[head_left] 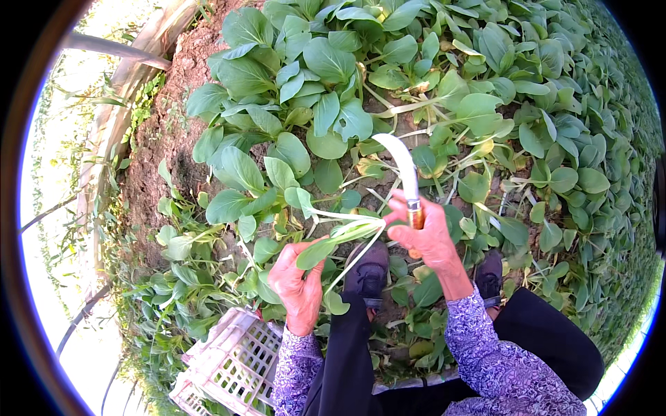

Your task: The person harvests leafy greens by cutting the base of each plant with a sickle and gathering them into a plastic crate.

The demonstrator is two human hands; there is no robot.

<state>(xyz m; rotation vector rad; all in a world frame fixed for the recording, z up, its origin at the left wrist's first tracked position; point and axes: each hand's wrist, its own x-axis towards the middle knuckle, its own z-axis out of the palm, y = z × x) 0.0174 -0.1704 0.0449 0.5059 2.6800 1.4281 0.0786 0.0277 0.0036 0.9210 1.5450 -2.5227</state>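
My right hand (431, 239) is wrapped around the wooden handle of a small sickle (401, 158), its curved pale blade pointing up and away from me. In front of my shins, my left hand (298, 281) grips a cut leafy green (345, 233) by its leaves. The pale stem base of this green points right and reaches the fingertips of my right hand; whether they pinch it I cannot tell. One thin stalk with a small leaf droops from that base toward my knee. Rooted leafy greens (243, 173) grow just beyond my left hand.
A pinkish-white plastic crate (239, 353) stands at my lower left. My dark shoes (368, 272) are among trimmed stalks and fallen leaves. Dense greens (555, 139) spread to the far right. Bare reddish soil (163, 159) and a pale raised border (114, 139) run along the left.
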